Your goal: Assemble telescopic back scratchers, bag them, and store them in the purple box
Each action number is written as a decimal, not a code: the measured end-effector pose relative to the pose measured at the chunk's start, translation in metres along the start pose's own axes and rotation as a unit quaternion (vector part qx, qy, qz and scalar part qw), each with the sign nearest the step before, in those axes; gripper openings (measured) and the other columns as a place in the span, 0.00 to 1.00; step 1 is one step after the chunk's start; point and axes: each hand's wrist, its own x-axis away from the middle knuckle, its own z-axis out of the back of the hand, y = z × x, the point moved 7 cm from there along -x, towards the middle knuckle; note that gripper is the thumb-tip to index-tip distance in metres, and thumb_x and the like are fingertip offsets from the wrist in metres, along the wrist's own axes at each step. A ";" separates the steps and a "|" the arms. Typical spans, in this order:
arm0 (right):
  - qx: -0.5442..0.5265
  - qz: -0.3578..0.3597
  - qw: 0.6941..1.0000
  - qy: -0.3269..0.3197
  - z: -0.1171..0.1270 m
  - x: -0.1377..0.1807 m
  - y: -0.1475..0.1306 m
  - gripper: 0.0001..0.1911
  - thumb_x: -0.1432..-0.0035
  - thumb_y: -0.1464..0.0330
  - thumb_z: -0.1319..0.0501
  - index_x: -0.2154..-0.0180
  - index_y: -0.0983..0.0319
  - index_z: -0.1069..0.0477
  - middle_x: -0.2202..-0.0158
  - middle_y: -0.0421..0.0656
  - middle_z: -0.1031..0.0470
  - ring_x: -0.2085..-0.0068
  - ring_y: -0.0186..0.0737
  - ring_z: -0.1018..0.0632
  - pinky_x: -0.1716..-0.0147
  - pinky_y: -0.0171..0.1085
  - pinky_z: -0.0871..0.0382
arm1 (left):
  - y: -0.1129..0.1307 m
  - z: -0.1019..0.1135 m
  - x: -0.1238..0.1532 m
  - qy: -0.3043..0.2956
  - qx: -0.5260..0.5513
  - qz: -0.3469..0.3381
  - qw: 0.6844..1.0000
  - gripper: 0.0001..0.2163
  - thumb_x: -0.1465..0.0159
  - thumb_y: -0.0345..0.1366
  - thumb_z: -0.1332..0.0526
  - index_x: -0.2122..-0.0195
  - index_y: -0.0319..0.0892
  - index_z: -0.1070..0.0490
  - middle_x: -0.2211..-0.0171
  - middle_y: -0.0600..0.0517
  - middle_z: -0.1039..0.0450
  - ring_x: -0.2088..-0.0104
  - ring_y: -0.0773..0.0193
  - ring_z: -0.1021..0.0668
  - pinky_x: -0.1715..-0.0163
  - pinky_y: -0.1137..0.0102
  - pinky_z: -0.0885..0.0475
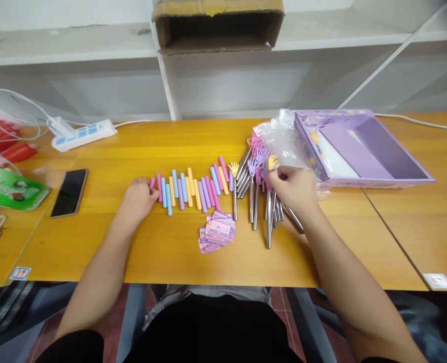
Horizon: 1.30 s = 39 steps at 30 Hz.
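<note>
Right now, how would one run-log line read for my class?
left hand: holding pink tube; right hand: holding back scratcher; cards: piled on table; purple box: open

Left forearm [108, 257] and right forearm [340, 267] angle inward, reaching forward; the left hand [138, 197] curls into a pinch, the right hand [295, 187] pinching too!

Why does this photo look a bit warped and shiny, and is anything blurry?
In the head view, glints sit on the crinkled clear plastic and metal handles; in the same view, the purple box looks stretched, the lower corners smear, and print on the small cards is too soft to read.
</note>
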 end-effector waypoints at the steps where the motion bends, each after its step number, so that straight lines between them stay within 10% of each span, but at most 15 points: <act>1: -0.043 -0.006 0.999 0.007 0.003 0.000 0.002 0.19 0.41 0.63 0.41 0.82 0.58 0.42 0.83 0.37 0.46 0.77 0.34 0.41 0.73 0.39 0.49 | -0.001 0.001 0.000 0.008 0.002 0.005 1.000 0.06 0.34 0.36 0.39 0.58 0.40 0.28 0.57 0.39 0.22 0.56 0.46 0.19 0.54 0.55 0.22; 5: -0.249 -0.018 0.968 0.012 0.006 -0.003 0.008 0.23 0.41 0.61 0.38 0.82 0.57 0.45 0.81 0.36 0.49 0.77 0.33 0.45 0.77 0.37 0.53 | 0.002 0.010 0.007 0.064 0.012 0.026 0.998 0.08 0.31 0.36 0.42 0.54 0.39 0.29 0.53 0.36 0.23 0.56 0.44 0.19 0.55 0.54 0.23; 10: -0.525 -0.036 0.850 0.013 0.007 -0.006 0.004 0.30 0.46 0.60 0.30 0.81 0.57 0.51 0.79 0.34 0.55 0.78 0.30 0.53 0.79 0.35 0.61 | 0.033 0.020 0.024 0.110 0.119 -0.068 0.984 0.09 0.25 0.38 0.47 0.50 0.44 0.31 0.52 0.41 0.23 0.56 0.49 0.19 0.54 0.55 0.24; 18: -0.631 -0.036 0.774 -0.049 -0.006 0.004 -0.015 0.22 0.41 0.55 0.28 0.76 0.58 0.35 0.79 0.33 0.49 0.80 0.28 0.51 0.82 0.35 0.55 | 0.093 0.000 0.061 -0.004 0.259 -0.311 0.914 0.10 0.21 0.38 0.49 0.48 0.44 0.29 0.57 0.48 0.23 0.59 0.60 0.21 0.55 0.65 0.26; 32: -0.527 -0.042 0.849 -0.001 -0.028 0.019 -0.021 0.25 0.33 0.44 0.41 0.71 0.54 0.42 0.77 0.33 0.51 0.80 0.34 0.50 0.80 0.39 0.53 | 0.108 -0.005 0.076 -0.067 0.267 -0.374 0.885 0.13 0.20 0.40 0.49 0.45 0.45 0.28 0.54 0.47 0.21 0.56 0.59 0.20 0.54 0.64 0.25; 39: -0.544 -0.052 0.837 -0.006 -0.031 0.019 -0.017 0.25 0.34 0.45 0.39 0.71 0.55 0.41 0.77 0.32 0.52 0.80 0.32 0.51 0.80 0.39 0.53 | 0.106 -0.005 0.075 -0.058 0.271 -0.359 0.891 0.13 0.20 0.41 0.49 0.44 0.44 0.29 0.53 0.46 0.21 0.55 0.59 0.19 0.53 0.64 0.24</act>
